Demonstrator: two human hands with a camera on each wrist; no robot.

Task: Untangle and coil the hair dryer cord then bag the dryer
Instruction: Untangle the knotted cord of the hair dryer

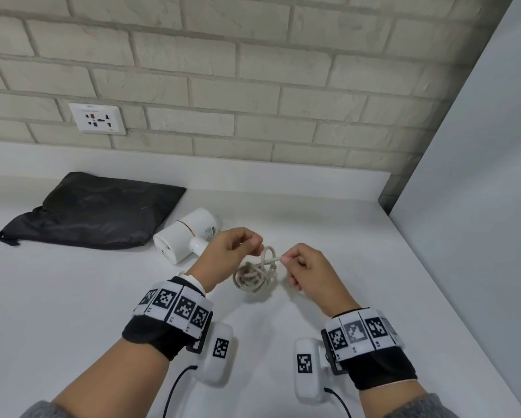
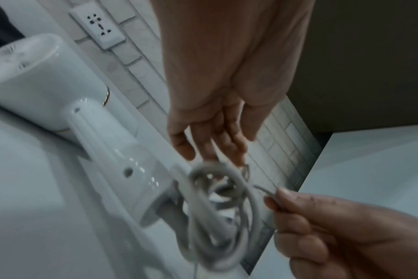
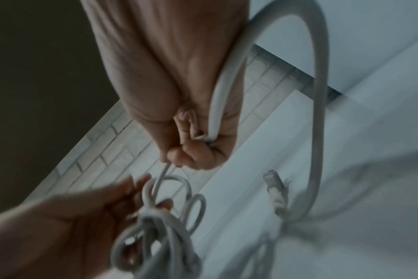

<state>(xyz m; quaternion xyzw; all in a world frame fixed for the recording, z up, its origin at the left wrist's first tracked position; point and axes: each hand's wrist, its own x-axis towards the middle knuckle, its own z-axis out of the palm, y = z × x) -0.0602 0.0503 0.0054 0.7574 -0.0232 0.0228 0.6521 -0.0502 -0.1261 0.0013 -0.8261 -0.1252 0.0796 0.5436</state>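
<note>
pinching: right hand (image 1: 310,274) grips a cord strand, left hand (image 1: 227,254) pinches a loop | tangled cord (image 1: 254,274) at frame centre, between hands | hair dryer (image 1: 187,233) just upper left, black bag (image 1: 93,211) beyond | risk: a hard pull likely tightens the knot or drags the dryer

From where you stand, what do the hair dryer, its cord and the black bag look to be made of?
Hair dryer: probably hard glossy white plastic; bright highlights run along its handle in the left wrist view.
Cord: pale, smooth and flexible, likely rubber or plastic sheathing; it bends into tight loops.
Black bag: thin matte fabric, judging by its soft wrinkles.
</note>
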